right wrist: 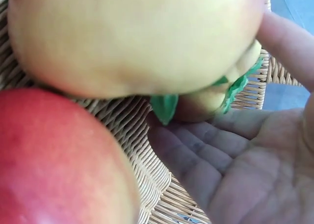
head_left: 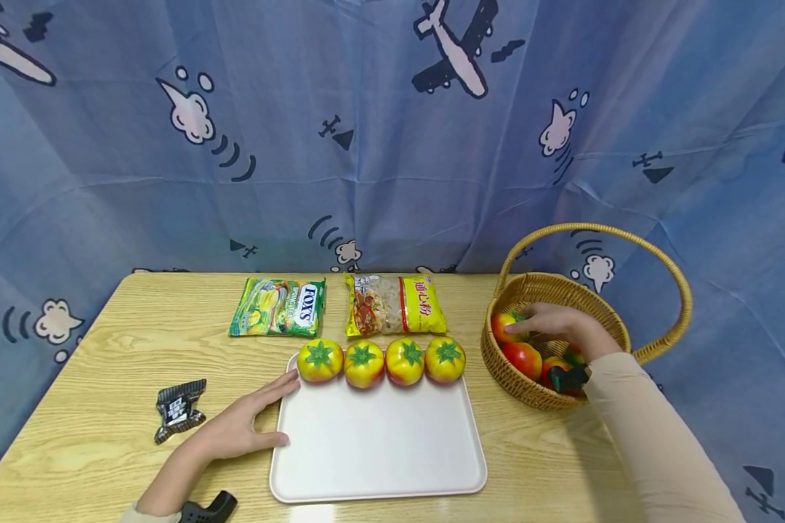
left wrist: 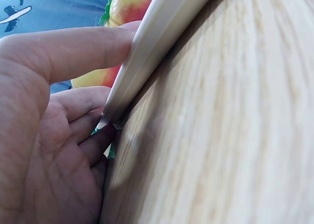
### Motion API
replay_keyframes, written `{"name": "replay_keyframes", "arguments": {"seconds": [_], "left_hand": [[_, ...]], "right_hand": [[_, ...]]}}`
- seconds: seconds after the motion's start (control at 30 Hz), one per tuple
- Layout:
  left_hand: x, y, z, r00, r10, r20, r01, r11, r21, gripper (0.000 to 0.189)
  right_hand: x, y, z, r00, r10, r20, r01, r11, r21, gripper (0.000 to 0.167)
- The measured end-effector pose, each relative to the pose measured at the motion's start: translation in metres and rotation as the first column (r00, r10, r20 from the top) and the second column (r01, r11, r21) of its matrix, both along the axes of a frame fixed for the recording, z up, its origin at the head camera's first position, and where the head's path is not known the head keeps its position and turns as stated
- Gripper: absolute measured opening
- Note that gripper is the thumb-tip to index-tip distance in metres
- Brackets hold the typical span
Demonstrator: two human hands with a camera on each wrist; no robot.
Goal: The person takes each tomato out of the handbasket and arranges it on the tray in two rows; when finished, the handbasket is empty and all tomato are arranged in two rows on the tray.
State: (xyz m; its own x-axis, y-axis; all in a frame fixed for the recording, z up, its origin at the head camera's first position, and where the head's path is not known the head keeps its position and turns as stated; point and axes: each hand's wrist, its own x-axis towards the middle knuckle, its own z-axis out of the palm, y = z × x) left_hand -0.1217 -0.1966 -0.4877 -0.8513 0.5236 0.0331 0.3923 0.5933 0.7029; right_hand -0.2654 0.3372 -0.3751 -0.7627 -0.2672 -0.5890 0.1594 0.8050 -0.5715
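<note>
In the head view, my right hand (head_left: 556, 323) reaches into a wicker basket (head_left: 543, 290) and grips a yellow-red toy tomato (head_left: 505, 328). The right wrist view shows the thumb against the side of this large tomato (right wrist: 132, 37), with the fingers curled behind and below it. A red fruit (right wrist: 59, 160) lies close by. My left hand (head_left: 235, 425) rests at the left edge of a white tray (head_left: 379, 443), fingers fairly straight and thumb apart. Thumb and fingertips touch the tray's rim (left wrist: 142, 52). Several toy tomatoes (head_left: 364, 363) with green leaf tops stand in a row along the tray's far edge.
Behind the tray lie a green FOX'S candy bag (head_left: 280, 308) and a yellow pasta bag (head_left: 395, 305). A small black packet (head_left: 179, 409) is left of my left hand. The basket's tall handle (head_left: 667, 272) arches above it. A blue curtain (head_left: 366, 131) hangs behind the table.
</note>
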Motion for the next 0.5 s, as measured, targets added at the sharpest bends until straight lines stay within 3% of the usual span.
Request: {"name": "replay_keyframes", "arguments": {"seconds": [0.23, 0.5], "left_hand": [[0.0003, 0.0007, 0.0007, 1.0, 0.004, -0.005, -0.004, 1.0, -0.001, 0.081], [-0.0005, -0.0002, -0.0002, 1.0, 0.003, 0.005, -0.003, 1.0, 0.0, 0.081]], "right_hand": [[-0.0002, 0.0014, -0.0015, 0.996, 0.029, -0.079, -0.023, 0.997, 0.075, 0.088], [0.002, 0.0031, 0.0002, 0.983, 0.043, -0.177, -0.037, 0.999, 0.033, 0.087]]}}
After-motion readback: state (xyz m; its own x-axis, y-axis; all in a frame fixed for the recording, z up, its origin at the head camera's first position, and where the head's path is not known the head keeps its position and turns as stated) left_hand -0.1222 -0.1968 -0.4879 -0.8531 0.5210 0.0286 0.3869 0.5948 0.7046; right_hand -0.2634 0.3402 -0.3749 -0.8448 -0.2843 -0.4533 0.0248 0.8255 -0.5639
